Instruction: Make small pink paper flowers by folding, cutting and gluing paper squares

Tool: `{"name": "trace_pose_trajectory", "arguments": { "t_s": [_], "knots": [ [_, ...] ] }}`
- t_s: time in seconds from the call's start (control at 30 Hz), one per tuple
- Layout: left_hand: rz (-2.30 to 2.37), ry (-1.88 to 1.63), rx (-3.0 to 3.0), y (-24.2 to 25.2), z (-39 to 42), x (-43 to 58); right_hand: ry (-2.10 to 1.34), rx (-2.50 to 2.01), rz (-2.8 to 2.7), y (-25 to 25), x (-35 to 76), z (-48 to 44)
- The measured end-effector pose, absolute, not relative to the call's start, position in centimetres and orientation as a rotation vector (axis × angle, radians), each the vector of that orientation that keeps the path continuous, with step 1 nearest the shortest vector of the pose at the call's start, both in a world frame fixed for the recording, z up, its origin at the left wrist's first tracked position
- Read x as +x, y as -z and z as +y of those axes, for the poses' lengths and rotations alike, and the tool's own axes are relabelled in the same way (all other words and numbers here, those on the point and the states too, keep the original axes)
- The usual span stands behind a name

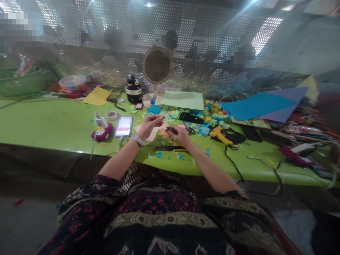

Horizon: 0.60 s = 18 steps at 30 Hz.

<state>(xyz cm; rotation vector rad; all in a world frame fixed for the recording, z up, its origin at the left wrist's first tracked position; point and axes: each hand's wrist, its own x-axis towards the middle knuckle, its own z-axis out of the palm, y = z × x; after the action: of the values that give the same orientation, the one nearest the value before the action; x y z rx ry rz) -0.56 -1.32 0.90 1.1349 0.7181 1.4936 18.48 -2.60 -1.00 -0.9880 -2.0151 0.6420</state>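
Observation:
My left hand (151,126), with a white band on the wrist, pinches a small pale peach paper strip (165,123) between thumb and fingers. Close by on the right, my right hand (178,135) is closed around a slim dark tool (168,129), mostly hidden by the fingers, its tip near the strip. Peach paper (151,134) lies on the table under both hands. Scissors with dark handles (190,129) rest just beyond my right hand. A cutter knife with a yellow part (180,150) lies between my forearms, near the front edge.
On the green table (63,124) stand a fan (157,65) and a black bottle (133,89). A phone (123,126) lies left, a yellow glue gun (220,135) right. Paper flowers and scraps (212,117) pile behind; blue sheets (260,104) lie farther right. Cables hang over the edge.

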Motion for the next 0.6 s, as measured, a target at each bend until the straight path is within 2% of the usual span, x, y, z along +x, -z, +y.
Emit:
{"name": "trace_pose_trajectory", "arguments": {
  "t_s": [0.23, 0.4, 0.6],
  "knots": [
    [0.711, -1.564, 1.105, -0.9, -1.0, -0.7, -0.651, -0.982, -2.037, 1.3, 18.5, -2.4],
    [0.699, -1.572, 1.112, -1.0, -1.1, -0.8, -0.773, -1.005, -1.841, 0.8, 18.7, -2.3],
    [0.655, -1.332, 1.184, -1.0, -1.5, -1.0, -0.813, -0.977, -1.673, 0.1, 19.2, -2.0]
  ]
}}
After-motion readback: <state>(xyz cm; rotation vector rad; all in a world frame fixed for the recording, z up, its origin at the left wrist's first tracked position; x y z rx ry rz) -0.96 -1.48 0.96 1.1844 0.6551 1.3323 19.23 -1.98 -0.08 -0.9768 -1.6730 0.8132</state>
